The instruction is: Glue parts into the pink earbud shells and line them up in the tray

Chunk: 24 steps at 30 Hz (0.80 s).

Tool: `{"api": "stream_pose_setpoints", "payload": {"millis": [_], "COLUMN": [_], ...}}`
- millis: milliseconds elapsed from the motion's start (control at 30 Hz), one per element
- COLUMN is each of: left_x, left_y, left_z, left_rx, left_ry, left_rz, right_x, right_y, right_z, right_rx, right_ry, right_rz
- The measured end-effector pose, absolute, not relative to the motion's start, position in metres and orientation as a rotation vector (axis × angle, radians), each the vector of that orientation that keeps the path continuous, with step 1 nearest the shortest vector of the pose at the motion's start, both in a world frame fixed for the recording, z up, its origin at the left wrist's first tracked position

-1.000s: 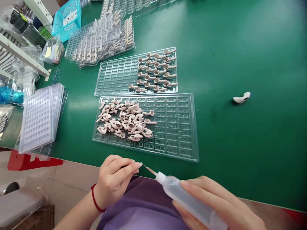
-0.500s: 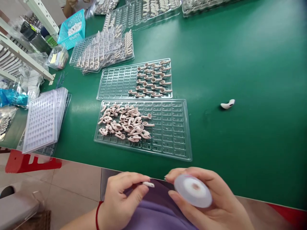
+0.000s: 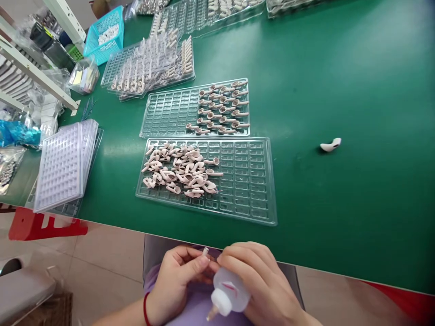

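Note:
Both hands are close together just past the table's front edge, above my lap. My left hand pinches a small white earbud shell between thumb and fingers; only its stem end shows. In my right hand lies a translucent squeeze bottle with a white cap, its narrow tip slanting down to the left. The right fingertips meet the left hand near the shell. In front of them, a clear tray carries a loose heap of earbud shells on its left half.
Behind it, another clear tray has shells in rows at its right. One white earbud shell lies alone to the right. Stacked trays, filled trays, a blue basket and a metal post stand left and back.
My right hand has moved left to meet my left hand and turned the bottle, so its cap and tip now show. The shell in my left hand now points upward. The view has shifted slightly.

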State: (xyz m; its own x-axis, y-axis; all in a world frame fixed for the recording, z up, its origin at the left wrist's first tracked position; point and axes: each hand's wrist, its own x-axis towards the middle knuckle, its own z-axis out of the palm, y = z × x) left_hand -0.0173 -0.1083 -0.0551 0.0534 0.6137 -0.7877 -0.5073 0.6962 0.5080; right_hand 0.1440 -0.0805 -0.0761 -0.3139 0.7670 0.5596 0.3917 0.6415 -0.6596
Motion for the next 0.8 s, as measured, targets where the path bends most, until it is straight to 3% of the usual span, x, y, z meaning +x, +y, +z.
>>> {"api": "stream_pose_setpoints", "payload": {"millis": [800], "left_x": [-0.0200], "left_y": [-0.0988], "left_z": [-0.0626], "left_rx": [0.315], "left_ry": [1.324], "left_rz": [0.817], "right_x": [0.1424], "right_y": [-0.0872], "right_z": [-0.0809], "right_rx": [-0.964], "right_ry": [-1.947], "right_rz": [0.518]}}
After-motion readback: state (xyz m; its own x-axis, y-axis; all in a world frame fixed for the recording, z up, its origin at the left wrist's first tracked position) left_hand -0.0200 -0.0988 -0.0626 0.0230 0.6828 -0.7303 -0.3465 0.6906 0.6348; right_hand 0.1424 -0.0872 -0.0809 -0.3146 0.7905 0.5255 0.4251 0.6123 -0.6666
